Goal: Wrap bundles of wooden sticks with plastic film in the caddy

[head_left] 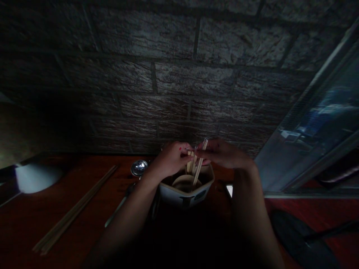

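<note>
In the dim head view, both hands meet above a light-coloured box [179, 197] standing on the table. My left hand [177, 157] has its fingers closed around the tops of a bunch of short wooden chopsticks [190, 164]. Beside it, my right hand [220, 152] grips a few more chopsticks [198, 170], tilted with their lower ends inside the box. A round beige container [186, 182] sits within the box. The fingertips are partly hidden behind the sticks.
Long thin sticks [75, 209] lie on the wooden table [92, 239] at left, near a shiny metal ladle bowl [139, 167]. A phone-like bright object [229, 190] rests by my right forearm. A brick wall [179, 78] rises behind; a glass door [314, 123] stands right.
</note>
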`<state>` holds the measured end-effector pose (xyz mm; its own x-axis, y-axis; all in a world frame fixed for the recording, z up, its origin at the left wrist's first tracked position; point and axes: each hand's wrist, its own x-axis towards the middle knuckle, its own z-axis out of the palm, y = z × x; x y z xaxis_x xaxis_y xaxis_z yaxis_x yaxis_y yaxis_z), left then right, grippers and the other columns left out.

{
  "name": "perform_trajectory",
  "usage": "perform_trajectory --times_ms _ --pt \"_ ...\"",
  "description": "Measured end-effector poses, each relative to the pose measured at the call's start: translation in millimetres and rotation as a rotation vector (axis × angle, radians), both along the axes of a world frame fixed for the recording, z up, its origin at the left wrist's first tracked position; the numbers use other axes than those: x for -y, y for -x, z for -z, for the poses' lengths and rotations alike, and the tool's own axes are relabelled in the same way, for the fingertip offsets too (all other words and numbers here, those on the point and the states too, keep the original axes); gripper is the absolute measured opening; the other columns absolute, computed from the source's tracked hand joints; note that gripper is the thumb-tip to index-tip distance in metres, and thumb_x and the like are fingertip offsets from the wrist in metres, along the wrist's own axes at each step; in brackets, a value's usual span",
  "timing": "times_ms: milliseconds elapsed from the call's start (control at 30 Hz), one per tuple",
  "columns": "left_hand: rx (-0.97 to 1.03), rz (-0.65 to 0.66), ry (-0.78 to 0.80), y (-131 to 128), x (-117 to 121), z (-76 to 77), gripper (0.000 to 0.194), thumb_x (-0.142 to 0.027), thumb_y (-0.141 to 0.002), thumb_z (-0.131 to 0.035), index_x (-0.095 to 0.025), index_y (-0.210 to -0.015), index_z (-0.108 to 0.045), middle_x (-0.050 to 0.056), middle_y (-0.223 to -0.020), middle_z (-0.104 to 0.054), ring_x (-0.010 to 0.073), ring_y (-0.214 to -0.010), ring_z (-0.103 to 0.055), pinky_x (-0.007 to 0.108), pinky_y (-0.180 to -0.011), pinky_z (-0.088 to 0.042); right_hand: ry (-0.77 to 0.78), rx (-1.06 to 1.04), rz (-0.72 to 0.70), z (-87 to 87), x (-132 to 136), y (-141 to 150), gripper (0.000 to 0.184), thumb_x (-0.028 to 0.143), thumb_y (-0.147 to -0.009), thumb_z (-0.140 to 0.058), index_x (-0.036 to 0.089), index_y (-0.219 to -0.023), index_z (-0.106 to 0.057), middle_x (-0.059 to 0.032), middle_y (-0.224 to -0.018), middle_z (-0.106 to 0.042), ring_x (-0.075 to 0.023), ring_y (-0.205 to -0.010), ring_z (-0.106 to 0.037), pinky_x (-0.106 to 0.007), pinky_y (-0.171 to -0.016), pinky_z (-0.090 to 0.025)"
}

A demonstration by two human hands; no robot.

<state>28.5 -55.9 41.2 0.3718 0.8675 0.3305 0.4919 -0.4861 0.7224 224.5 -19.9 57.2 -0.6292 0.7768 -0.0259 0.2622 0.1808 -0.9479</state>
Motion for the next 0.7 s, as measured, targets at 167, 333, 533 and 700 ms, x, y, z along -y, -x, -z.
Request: perform_trajectory --times_ms 167,333,533,700 --pt "0.01 -0.007 0.042 -0.5 -1.7 3.7 0.015 -0.021 -0.083 -0.061 -0.014 -0.096 -0.066 0.008 -0.094 -0.076 0.0195 -0.087 -0.072 0.026 -0.073 -0.051 -0.057 0.064 -0.061 -3.2 2.1 0.1 0.034 0.049 -0.076 -0.071 0.019 -0.09 -0.071 -0.0016 -0.085 -0.072 -0.0135 -0.077 -0.067 -0.026 -0.074 -0.058" --pt "0.05 0.045 0.074 -0.4 -2.6 8.0 0.023 -0.021 -0.084 -0.061 -0.016 -0.106 -0.063 0.007 -0.096 -0.076 0.0192 -0.088 -0.072 0.026 -0.074 -0.051 -0.077 0.077 -0.108 -3.0 2.2 -3.9 0.032 0.048 -0.081 -0.066 0.02 -0.097 -0.071 -0.0035 -0.097 -0.073 -0.0154 -0.085 -0.068 -0.025 -0.073 -0.057" --pt "0.071 0.047 0.091 0.0 -3.0 9.2 0.029 -0.019 -0.083 -0.062 -0.016 -0.111 -0.062 0.008 -0.097 -0.076 0.0197 -0.089 -0.073 0.027 -0.074 -0.052 -0.123 0.08 -0.074 -2.4 2.2 -3.8 0.029 0.049 -0.081 -0.066 0.023 -0.092 -0.071 -0.0018 -0.087 -0.072 -0.0148 -0.08 -0.066 -0.025 -0.073 -0.055" --pt "0.067 0.035 0.029 0.6 -2.0 7.9 0.026 -0.022 -0.086 -0.06 -0.017 -0.111 -0.063 0.007 -0.1 -0.075 0.0189 -0.092 -0.071 0.026 -0.077 -0.051 -0.204 0.078 -0.049 -5.9 5.4 -4.4 0.03 0.048 -0.081 -0.066 0.021 -0.091 -0.071 -0.0017 -0.084 -0.07 -0.0149 -0.077 -0.063 -0.026 -0.071 -0.051"
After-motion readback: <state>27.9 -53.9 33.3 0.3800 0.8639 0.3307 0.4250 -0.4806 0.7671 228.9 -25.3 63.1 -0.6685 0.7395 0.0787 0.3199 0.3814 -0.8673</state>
